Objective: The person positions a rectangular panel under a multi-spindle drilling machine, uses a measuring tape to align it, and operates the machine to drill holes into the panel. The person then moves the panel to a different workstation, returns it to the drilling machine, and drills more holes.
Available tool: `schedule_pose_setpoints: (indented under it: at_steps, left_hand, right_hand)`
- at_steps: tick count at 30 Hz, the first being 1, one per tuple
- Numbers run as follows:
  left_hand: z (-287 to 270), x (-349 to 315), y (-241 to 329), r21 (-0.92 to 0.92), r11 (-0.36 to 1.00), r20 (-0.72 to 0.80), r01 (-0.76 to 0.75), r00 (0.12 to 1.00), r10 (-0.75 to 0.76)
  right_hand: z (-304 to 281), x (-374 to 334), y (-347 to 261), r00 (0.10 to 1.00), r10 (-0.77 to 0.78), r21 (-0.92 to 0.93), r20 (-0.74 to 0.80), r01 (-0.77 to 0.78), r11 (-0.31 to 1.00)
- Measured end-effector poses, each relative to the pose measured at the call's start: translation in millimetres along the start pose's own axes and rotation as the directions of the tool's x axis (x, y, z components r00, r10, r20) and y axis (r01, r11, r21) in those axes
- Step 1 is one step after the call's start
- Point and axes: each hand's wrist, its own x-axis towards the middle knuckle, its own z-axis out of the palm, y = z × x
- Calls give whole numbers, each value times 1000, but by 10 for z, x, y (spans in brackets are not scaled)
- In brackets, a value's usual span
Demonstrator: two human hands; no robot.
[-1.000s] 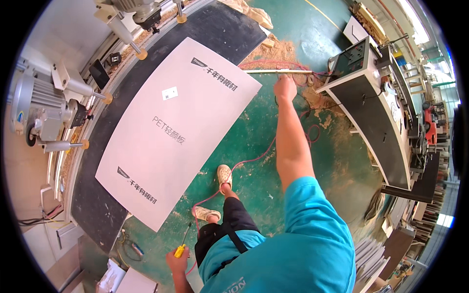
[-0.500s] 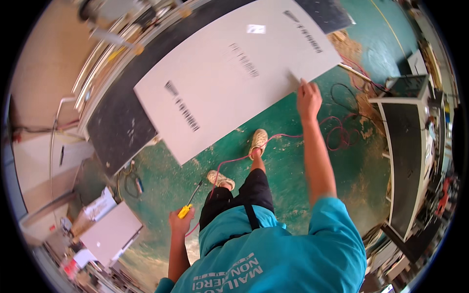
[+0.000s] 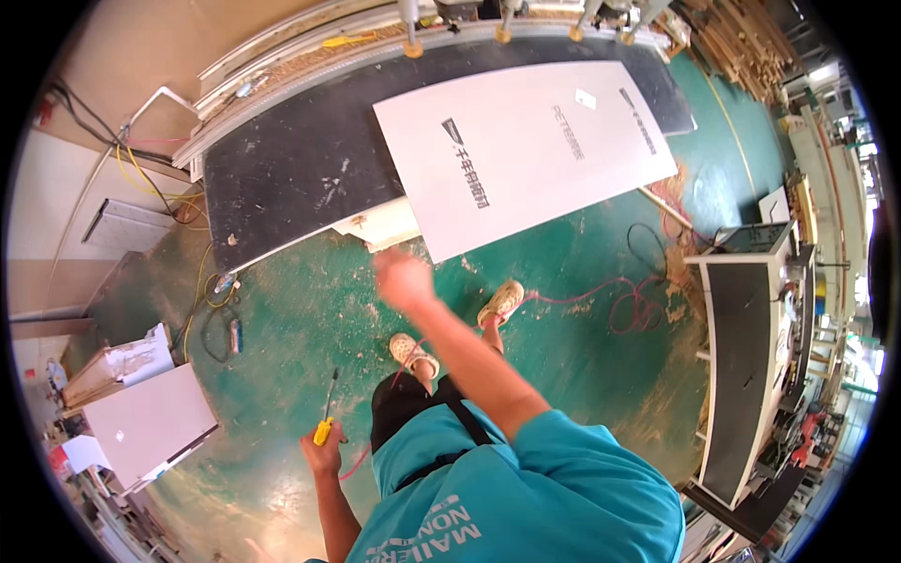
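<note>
In my left hand (image 3: 322,457), low at the left, is a screwdriver with a yellow handle (image 3: 323,433) and a long dark shaft that points forward. My right hand (image 3: 404,280) reaches across in front of me, near the closest corner of a large white panel (image 3: 521,122). Motion smears its fingers, and I cannot tell whether it touches anything. Lying across the right part of a black-topped bench (image 3: 291,178), the panel overhangs the near edge and carries dark printed marks and a small white label.
Several posts with round feet (image 3: 503,36) stand along the bench's far side. A pale block (image 3: 380,225) juts out below the near edge. A pink hose (image 3: 587,293) crosses the green floor. At right stands a dark-sided cabinet (image 3: 741,357); another panel (image 3: 150,422) is at lower left.
My right hand has left the panel's right near edge and swung left. More black bench top shows left of the panel, which looks smaller in view. My left hand still holds the screwdriver.
</note>
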Motion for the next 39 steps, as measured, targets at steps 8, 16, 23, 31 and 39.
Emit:
schedule_pose_setpoints:
  at_steps: [8,16,23,31,39]
  left_hand:
    - [340,181,140,283,958,118,-41,993,8]
    - [1027,697,828,-460,880,184,121,982,-39]
    - [2065,424,2070,-66,992,152,-108,982,117]
    - [2377,519,3365,-141,740,-376,-658,727,575]
    - [2536,923,4503,-888,458,131,39,977,171]
  right_hand:
    - [323,-743,591,949,-197,-206,248,250,946]
    - [-1744,-173,1650,904,24,185,-427,62,981]
    - [-4302,1584,1633,590,-451,-218,-670,424,879]
    - [-6019,3339,462,256,-740,-642,-622,375,669]
    - [-4886,2269,777,471,-510,-125,-720,635,762]
